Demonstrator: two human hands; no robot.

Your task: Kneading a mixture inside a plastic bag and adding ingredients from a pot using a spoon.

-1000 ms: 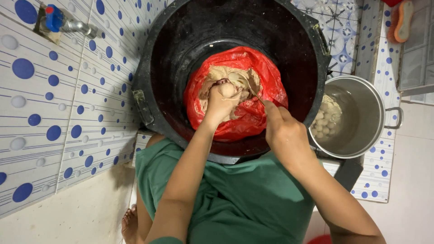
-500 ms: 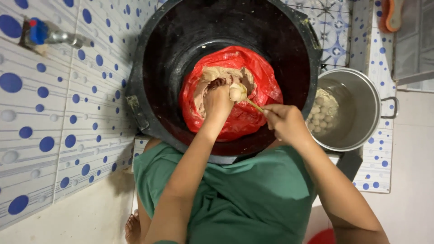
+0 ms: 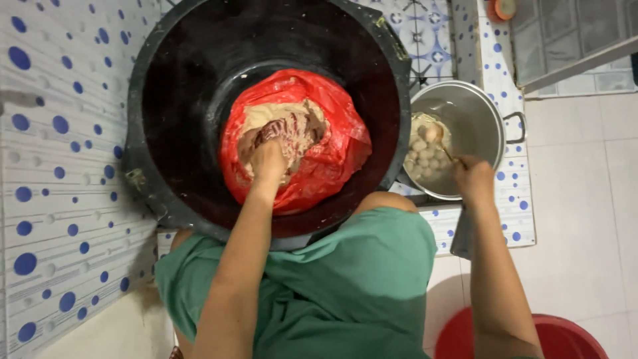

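Note:
A big black basin (image 3: 179, 86) sits in front of me with a red plastic bag (image 3: 332, 159) of pale, sticky paste (image 3: 266, 116) inside it. My left hand (image 3: 269, 156) is sunk into the paste, fingers closed around a handful. My right hand (image 3: 473, 178) grips a spoon (image 3: 438, 139) whose bowl carries a ball of paste over a steel pot (image 3: 478, 119). Several pale balls (image 3: 425, 159) float in the pot's water.
The basin stands between white tiles with blue dots (image 3: 60, 199) on the left and the pot on the right. A red bucket (image 3: 565, 336) is at the bottom right. My green garment (image 3: 345, 286) fills the lower middle. A grey grate (image 3: 571, 33) lies at top right.
My right hand has swung from the red bag to the steel pot, carrying a ball on the spoon. My left hand has pushed back into the paste.

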